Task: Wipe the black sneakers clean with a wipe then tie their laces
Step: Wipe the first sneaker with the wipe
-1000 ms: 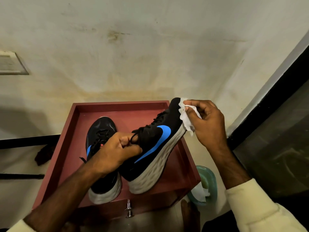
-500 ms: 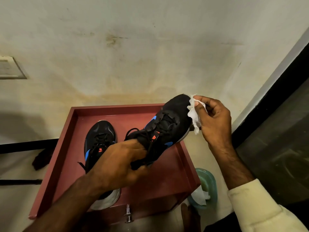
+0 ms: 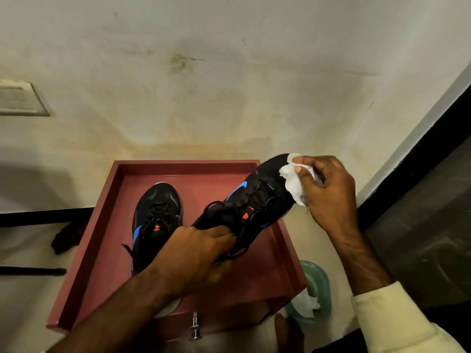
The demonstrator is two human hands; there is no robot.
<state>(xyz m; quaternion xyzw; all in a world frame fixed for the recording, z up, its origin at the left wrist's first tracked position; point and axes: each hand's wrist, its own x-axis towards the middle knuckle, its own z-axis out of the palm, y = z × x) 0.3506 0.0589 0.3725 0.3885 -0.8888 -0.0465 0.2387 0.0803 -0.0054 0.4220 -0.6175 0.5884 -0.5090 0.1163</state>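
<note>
My right hand (image 3: 328,189) pinches the white wipe (image 3: 293,184) between thumb and fingertips and presses it on the toe of the lifted black sneaker (image 3: 270,179). My left hand (image 3: 193,253) has its fingers curled around the heel opening of this same shoe and holds it in the air, toe pointing to about 1 o'clock, above the right part of the red tray (image 3: 122,169). Its laces (image 3: 254,200) hang loose, not tied.

The second black sneaker (image 3: 155,217) lies flat inside the tray, at 9 o'clock from the lifted one, toe toward 12 o'clock. Its own strings also look untied, though my arm hides the heel.

I judge the task is in its first half. The wiping of one shoe is going on, I cannot tell if the other is wiped, and both pairs of strings wait for tying.

At 5 o'clock from the tray, lower down, sits a teal wipes pack (image 3: 318,289) with a spare wipe (image 3: 304,303) coming out of it.
</note>
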